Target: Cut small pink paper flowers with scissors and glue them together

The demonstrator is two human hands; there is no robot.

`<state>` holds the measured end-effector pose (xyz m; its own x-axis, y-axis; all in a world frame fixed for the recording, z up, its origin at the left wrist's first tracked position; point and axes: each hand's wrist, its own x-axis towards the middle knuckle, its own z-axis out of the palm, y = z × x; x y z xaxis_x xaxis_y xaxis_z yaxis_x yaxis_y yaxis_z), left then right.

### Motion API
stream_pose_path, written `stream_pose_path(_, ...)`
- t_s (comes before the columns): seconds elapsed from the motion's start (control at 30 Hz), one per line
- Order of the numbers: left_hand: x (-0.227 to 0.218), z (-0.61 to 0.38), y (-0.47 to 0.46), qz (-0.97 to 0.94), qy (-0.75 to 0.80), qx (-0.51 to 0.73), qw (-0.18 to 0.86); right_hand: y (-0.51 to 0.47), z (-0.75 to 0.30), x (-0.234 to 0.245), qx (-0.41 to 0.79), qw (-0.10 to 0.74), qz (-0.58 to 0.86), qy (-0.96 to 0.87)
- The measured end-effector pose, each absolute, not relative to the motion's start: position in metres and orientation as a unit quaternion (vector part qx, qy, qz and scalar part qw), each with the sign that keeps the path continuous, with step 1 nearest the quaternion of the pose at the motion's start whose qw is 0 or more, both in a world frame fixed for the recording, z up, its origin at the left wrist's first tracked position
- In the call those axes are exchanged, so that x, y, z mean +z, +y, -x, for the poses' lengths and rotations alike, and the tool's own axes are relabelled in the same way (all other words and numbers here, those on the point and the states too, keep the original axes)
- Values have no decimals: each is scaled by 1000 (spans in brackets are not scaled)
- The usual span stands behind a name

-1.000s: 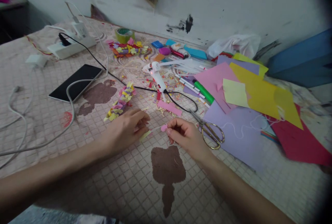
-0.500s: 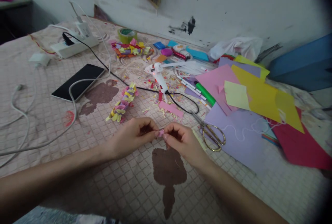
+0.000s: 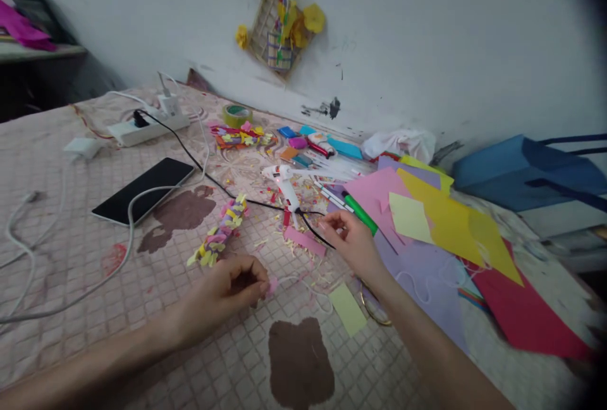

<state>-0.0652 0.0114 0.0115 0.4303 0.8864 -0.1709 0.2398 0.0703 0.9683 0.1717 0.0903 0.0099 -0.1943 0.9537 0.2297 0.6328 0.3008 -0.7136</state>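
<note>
In my left hand (image 3: 234, 290), the thumb and finger pinch a small pink paper piece (image 3: 272, 285). A thin white string (image 3: 303, 283) trails from beside that piece over the tablecloth. My right hand (image 3: 351, 242) is apart from the left, its fingers loosely curled with a gap between them, and I see nothing held there. It hovers over the black cord just right of a white glue gun (image 3: 288, 192), whose small red light is lit. Beyond my left hand lies a strand of pink, yellow and purple paper flowers (image 3: 220, 233). Scissors (image 3: 374, 309) are partly hidden under my right forearm.
Coloured paper sheets (image 3: 455, 220) and a green marker (image 3: 360, 212) lie at right. A pale yellow strip (image 3: 348, 309) rests near the scissors. At left are a black tablet (image 3: 145, 190), a power strip (image 3: 149, 130) and loose white cables (image 3: 130, 226). Green tape (image 3: 237, 116) sits behind.
My hands have parted. The right one has let go of the pink piece and moved up and right toward the glue gun; the left keeps the piece, slightly lower. The view has tilted up.
</note>
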Motion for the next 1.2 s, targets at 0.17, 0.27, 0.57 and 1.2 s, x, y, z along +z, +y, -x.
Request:
stream_pose_path(0.17,6,69,7,-617,465,287,566,135,-134,8,138,312,502,-795)
stream_pose_path(0.27,1,71,4,-621,473,285,556,159,-107,5,99,273,505,-813)
stream_pose_path(0.57,-10,74,3,-620,494,266,548,172,-100,11,109,329,516,-783)
stream_pose_path(1.2,-10,75,-1,-767,466,264,354,42,-203,38,399,189,465,-768)
